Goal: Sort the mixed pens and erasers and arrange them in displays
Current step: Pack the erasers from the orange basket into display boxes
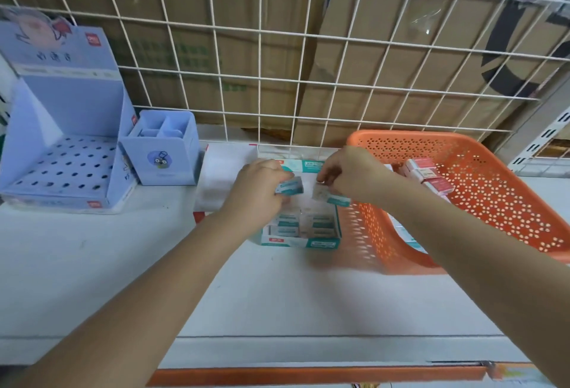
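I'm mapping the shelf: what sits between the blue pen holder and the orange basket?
Head view: the teal eraser box, close beside the orange basket, with a white box lying toward the blue pen holder.

Perforated orange plastic basket (pixel 493 202); white wire grid (pixel 277 48); matt cardboard behind.

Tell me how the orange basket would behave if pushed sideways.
The orange basket is perforated plastic, so probably light and slightly flexible. Its broad base on the smooth white shelf suggests it slides rather than tips. The loose red erasers inside may shift.
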